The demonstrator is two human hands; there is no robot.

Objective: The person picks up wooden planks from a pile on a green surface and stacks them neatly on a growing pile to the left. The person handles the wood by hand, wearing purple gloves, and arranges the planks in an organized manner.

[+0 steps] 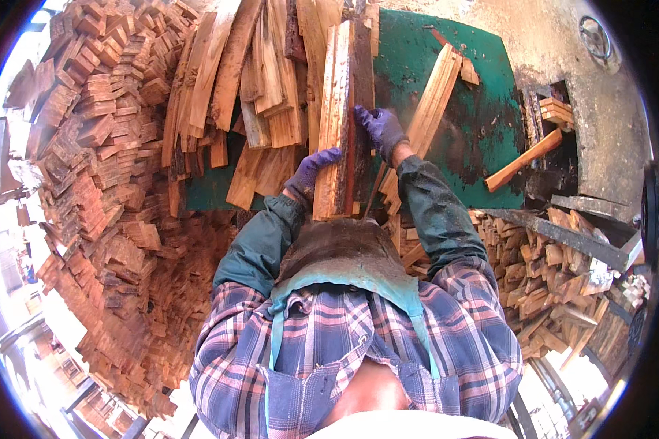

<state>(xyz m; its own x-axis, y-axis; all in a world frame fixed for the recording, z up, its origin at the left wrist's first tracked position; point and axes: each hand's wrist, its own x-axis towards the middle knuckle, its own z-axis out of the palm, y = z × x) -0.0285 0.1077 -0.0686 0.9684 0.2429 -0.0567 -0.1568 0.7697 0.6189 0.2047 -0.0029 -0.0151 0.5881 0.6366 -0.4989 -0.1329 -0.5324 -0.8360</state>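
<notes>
A bundle of long wooden planks (333, 110) lies lengthwise in front of me, its near end close to my dark, stained apron (340, 249). The left planks are pale and rough; a dark brown plank (362, 95) runs along the right side. My left hand (313, 173), in a purple glove, grips the bundle's left edge near its close end, fingers over the top. My right hand (382, 130), gloved alike, holds the dark plank's right side a little farther away, fingers bent against it. The undersides and my hidden fingertips cannot be seen.
A green, worn tabletop (490, 124) carries loose planks (436, 95) at right and a pile of planks (271, 80) at left. A tall stack of cut wood pieces (110, 161) fills the left side. More pieces (542, 271) lie at lower right beside a metal bar (556, 234).
</notes>
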